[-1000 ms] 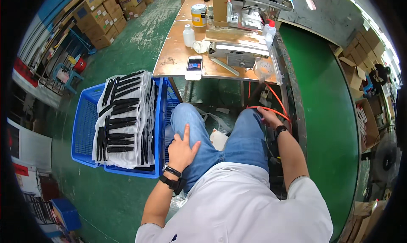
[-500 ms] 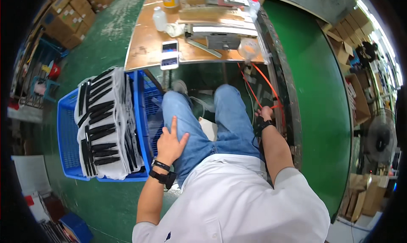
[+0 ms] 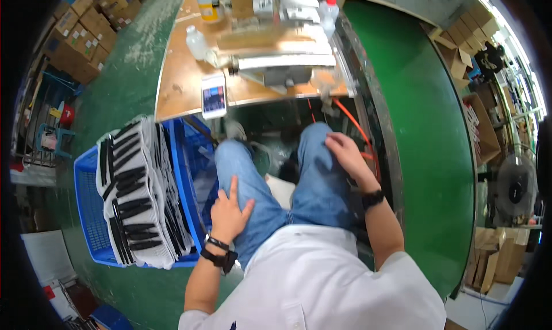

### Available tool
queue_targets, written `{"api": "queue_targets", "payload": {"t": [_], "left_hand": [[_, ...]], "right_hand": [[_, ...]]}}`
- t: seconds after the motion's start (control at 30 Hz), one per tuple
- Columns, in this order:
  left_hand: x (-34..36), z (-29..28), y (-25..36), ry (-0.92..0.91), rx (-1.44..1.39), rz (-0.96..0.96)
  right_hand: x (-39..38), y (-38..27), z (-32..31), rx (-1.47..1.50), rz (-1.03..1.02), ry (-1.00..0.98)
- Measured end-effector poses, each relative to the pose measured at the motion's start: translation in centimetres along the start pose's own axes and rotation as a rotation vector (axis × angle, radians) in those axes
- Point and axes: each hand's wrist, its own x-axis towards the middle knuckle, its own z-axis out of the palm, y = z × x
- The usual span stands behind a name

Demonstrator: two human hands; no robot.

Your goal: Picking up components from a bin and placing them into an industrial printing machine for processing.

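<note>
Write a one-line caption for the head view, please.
Seated person rests left hand and right hand on jeans, beside a blue crate.

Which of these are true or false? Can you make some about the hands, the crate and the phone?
1. The left hand rests flat on the left thigh. True.
2. The right hand holds the phone. False: the phone lies on the table; the hand is on the right knee.
3. The blue crate is to the person's left. True.
4. The crate is empty. False: black-and-white packs are stacked in it.
</note>
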Motion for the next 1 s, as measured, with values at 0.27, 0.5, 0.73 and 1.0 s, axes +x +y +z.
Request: {"api": "queue_targets", "payload": {"t": [0.27, 0.5, 0.73, 1.0], "left_hand": [[1.1, -1.2, 2.3, 0.040, 0.102, -0.003], [5.3, -2.2, 5.2, 0.064, 0.176, 0.077], [5.6, -3.1, 6.5, -0.054, 0.168, 0.054], [1.3, -2.7, 3.6, 0.114, 0.044, -0.037]], "right_hand": [[-4.7, -21.0, -4.2, 0.362, -0.631, -0.407], [-2.5, -34.1, -9.7, -0.330, -1.582, 0.701], [0.2, -42.4, -8.7, -0.566, -1.660, 0.737], [0.9, -42.1, -6.7, -0.575, -1.542, 0.828]]}}
